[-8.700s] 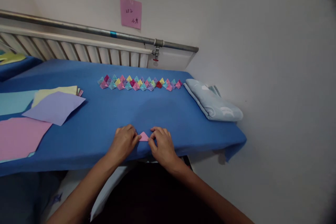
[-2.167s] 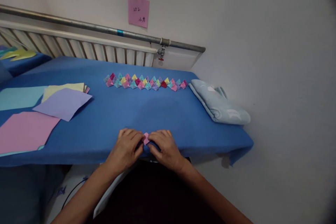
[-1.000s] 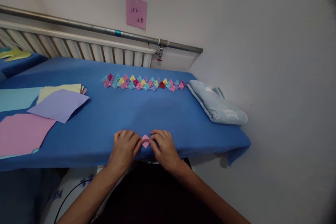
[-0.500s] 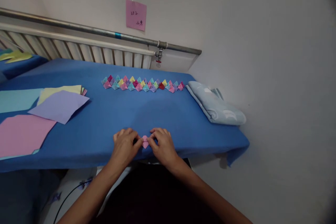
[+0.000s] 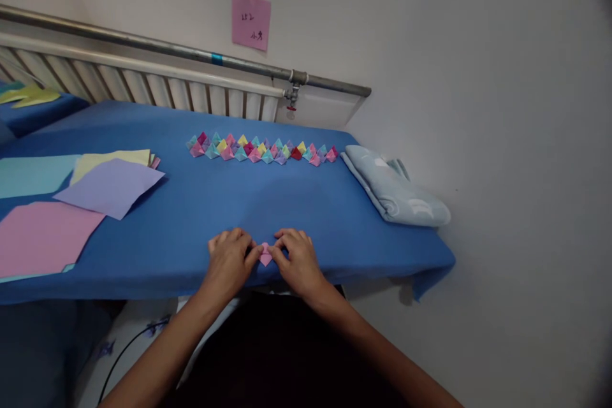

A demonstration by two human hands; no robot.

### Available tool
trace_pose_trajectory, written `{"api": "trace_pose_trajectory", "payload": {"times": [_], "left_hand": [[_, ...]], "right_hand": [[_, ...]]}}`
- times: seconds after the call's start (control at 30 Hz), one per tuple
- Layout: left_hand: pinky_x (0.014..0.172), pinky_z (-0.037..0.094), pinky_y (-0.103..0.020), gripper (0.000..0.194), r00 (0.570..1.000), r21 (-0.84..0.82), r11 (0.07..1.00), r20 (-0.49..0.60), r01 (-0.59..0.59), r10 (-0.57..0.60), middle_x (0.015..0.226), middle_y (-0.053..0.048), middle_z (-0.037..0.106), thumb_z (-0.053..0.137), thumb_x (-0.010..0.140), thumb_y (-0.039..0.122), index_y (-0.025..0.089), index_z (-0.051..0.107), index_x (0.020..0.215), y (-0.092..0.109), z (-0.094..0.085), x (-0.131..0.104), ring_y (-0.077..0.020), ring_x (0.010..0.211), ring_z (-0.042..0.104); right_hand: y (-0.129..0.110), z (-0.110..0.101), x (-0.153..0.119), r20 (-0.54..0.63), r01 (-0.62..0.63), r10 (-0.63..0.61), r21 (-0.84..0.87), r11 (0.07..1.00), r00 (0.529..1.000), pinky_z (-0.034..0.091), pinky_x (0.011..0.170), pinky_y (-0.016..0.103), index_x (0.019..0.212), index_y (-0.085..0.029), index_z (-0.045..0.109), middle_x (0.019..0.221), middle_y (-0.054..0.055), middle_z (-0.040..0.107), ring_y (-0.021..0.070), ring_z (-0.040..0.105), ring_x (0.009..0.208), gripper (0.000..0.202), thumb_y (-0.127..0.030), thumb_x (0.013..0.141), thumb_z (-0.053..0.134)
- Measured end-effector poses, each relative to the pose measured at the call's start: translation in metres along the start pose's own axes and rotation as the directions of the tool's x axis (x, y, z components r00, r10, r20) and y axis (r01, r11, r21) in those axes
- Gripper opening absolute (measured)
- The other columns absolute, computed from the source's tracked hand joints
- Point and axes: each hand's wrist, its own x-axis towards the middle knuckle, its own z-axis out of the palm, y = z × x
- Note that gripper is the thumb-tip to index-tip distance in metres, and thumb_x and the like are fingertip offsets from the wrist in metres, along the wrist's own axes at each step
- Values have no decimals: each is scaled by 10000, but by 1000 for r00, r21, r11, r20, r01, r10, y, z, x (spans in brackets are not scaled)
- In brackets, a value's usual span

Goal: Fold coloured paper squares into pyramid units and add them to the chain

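Observation:
A small folded piece of pink paper [image 5: 265, 257] lies near the front edge of the blue-covered table [image 5: 191, 204], its lower end coming to a point. My left hand [image 5: 230, 261] grips its left side, thumb and fingers closed at the edge. From the right, my right hand [image 5: 297, 261] pinches the opposite side the same way. Parts of the paper are hidden under my fingertips. Farther back, several folded paper pieces [image 5: 253, 153] in many colours stand in a long double row.
Loose sheets lie at the left: pink [image 5: 48, 236], purple [image 5: 115, 188], yellow [image 5: 109, 158] and light blue [image 5: 33, 175]. A folded pale blue blanket [image 5: 392, 188] sits at the right end by the wall. Behind the table are a radiator [image 5: 157, 90] and a metal pipe [image 5: 157, 43].
My hands stay on the pink paper, with their fingers shifting only slightly. The camera view has tilted a little, so most things appear slightly higher.

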Motion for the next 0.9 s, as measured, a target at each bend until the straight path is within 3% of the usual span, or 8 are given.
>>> {"api": "trace_pose_trajectory", "payload": {"times": [0.43,0.67,0.8,0.9], "left_hand": [[743,370,-406,193,998,41,999,-58,4,-2,799,-67,605,519,858,306,186,571,717,7,5,1,-247,803,532],[720,380,-396,210,999,78,997,-35,11,-9,785,-62,600,526,849,311,190,573,683,7,3,2,-252,807,539],[729,390,-388,208,991,41,999,131,7,-12,815,-51,609,542,838,346,195,609,710,2,-12,11,-245,826,563],[747,400,-394,182,946,61,998,323,19,-38,890,-61,626,543,829,351,210,649,782,-1,-23,22,-263,902,583]], "right_hand": [[2,2,1,-25,23,-23,-12,1000,999,383,807,347,682,-204,582,958,47,665,200,568,936,180,-246,856,605],[-3,0,3,-27,-18,19,23,1000,999,369,769,335,641,-203,571,956,22,668,200,555,895,244,-348,800,686],[-3,-5,10,64,-43,42,7,999,997,374,762,321,664,-204,577,874,13,647,186,542,864,208,-317,773,713],[-3,-11,19,167,-27,24,14,1000,986,377,763,311,645,-196,577,819,6,624,168,538,827,205,-274,753,733]]}}
